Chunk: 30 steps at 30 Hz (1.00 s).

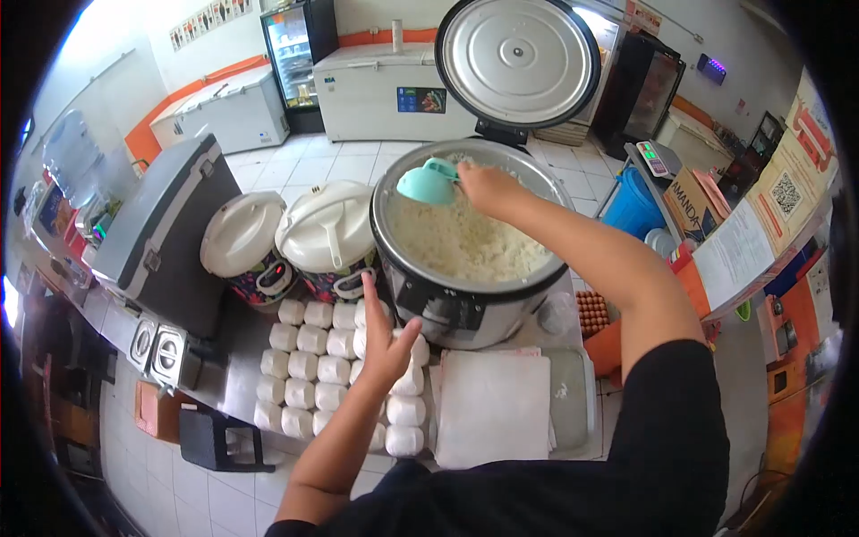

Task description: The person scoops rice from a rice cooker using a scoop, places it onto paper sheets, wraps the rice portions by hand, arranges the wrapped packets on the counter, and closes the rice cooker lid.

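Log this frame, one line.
right hand: holding teal scoop over rice in cooker | left hand: open, above rows of white items | cooker lid: raised | paper sheets: beside white items

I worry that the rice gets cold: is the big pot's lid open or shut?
Open. The round metal lid stands raised behind the pot, and the rice shows below the scoop in the right hand.

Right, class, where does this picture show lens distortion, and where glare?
Head view: the wide lens bows the counter and leaves dark, curved corners; white glare washes out part of the far left edge; the open lid carries soft, pale reflections.
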Each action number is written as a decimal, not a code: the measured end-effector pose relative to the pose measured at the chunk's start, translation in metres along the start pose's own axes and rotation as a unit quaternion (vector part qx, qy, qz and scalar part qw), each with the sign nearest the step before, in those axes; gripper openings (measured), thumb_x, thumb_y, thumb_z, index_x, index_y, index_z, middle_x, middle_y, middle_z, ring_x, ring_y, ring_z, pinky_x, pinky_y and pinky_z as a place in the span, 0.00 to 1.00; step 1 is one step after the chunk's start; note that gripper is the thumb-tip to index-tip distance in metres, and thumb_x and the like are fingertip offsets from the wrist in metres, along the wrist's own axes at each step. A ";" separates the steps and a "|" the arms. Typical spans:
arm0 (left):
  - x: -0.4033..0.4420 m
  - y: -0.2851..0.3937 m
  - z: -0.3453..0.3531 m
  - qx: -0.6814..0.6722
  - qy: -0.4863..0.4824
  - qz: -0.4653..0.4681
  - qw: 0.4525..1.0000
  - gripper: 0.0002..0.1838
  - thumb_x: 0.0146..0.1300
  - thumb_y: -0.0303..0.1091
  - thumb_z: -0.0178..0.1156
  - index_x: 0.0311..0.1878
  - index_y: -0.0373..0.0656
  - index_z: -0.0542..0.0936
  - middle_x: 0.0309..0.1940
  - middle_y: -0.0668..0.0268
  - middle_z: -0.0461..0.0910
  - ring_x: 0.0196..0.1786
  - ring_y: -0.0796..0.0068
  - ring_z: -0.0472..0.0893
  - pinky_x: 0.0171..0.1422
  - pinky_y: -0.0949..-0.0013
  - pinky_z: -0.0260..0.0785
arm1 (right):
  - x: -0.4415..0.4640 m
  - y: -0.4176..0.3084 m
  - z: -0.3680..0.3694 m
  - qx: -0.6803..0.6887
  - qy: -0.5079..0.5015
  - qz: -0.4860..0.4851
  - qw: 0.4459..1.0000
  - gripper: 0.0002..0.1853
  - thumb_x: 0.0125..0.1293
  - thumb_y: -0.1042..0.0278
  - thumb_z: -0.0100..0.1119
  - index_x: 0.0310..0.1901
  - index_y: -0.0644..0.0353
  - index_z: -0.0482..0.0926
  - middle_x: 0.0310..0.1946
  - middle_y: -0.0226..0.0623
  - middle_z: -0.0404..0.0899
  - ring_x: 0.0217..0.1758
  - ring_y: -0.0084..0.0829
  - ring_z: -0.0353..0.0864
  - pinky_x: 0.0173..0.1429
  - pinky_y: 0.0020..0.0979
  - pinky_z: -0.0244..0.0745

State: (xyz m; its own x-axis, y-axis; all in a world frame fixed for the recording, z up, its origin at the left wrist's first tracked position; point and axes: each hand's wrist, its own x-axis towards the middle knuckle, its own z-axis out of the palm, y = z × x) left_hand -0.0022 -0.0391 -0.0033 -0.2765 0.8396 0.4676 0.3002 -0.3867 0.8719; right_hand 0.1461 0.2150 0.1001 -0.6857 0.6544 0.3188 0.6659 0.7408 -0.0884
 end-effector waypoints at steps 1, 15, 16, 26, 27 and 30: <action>0.020 -0.002 0.003 -0.053 0.000 -0.070 0.996 0.49 0.61 0.41 0.60 0.73 0.33 0.38 0.74 0.48 0.39 0.77 0.59 0.41 0.77 0.64 0.34 | 0.017 0.006 0.017 -0.015 0.001 -0.038 0.999 0.08 0.64 0.71 0.45 0.40 0.67 0.69 0.35 0.54 0.79 0.41 0.54 0.80 0.44 0.48 0.75; 0.071 -0.012 0.003 -0.273 -0.016 -0.185 0.944 0.41 0.70 0.26 0.47 0.75 0.55 0.31 0.76 0.60 0.42 0.74 0.69 0.51 0.74 0.69 0.47 | -0.004 0.000 0.056 0.102 -0.157 -0.046 0.981 0.12 0.65 0.66 0.49 0.39 0.67 0.74 0.34 0.55 0.80 0.38 0.53 0.80 0.42 0.47 0.74; 0.071 -0.013 0.002 -0.271 -0.016 -0.188 0.944 0.41 0.70 0.26 0.47 0.75 0.55 0.31 0.76 0.60 0.42 0.74 0.69 0.51 0.74 0.69 0.47 | -0.011 -0.001 0.054 0.092 -0.221 -0.063 0.969 0.11 0.64 0.65 0.52 0.38 0.66 0.75 0.34 0.54 0.80 0.38 0.53 0.80 0.42 0.46 0.74; 0.068 0.006 0.006 -0.319 0.005 -0.240 0.917 0.41 0.67 0.28 0.46 0.76 0.59 0.35 0.77 0.61 0.38 0.75 0.67 0.50 0.72 0.67 0.50 | 0.023 0.028 0.008 0.044 -0.214 -0.038 0.975 0.08 0.63 0.71 0.50 0.40 0.63 0.77 0.35 0.50 0.81 0.38 0.48 0.81 0.42 0.44 0.75; 0.066 -0.005 0.004 -0.349 0.002 -0.223 0.910 0.41 0.66 0.28 0.45 0.76 0.58 0.36 0.77 0.63 0.38 0.75 0.67 0.50 0.73 0.66 0.50 | 0.028 0.022 0.009 0.044 -0.207 -0.035 0.977 0.08 0.63 0.71 0.50 0.40 0.63 0.77 0.35 0.50 0.81 0.38 0.48 0.81 0.42 0.44 0.75; 0.070 -0.003 0.008 -0.342 0.009 -0.208 0.916 0.42 0.61 0.27 0.44 0.76 0.55 0.37 0.77 0.66 0.39 0.76 0.67 0.49 0.73 0.63 0.48 | 0.030 0.005 0.018 0.071 -0.151 0.042 0.985 0.08 0.63 0.73 0.47 0.41 0.64 0.76 0.38 0.50 0.81 0.39 0.48 0.81 0.43 0.45 0.75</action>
State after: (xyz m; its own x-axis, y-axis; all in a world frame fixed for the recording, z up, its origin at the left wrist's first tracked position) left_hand -0.0154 0.0238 0.0255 -0.2541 0.9646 0.0703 -0.4759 -0.1880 0.8592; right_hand 0.1243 0.2410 0.0923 -0.7009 0.7132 0.0117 0.6904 0.6824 -0.2399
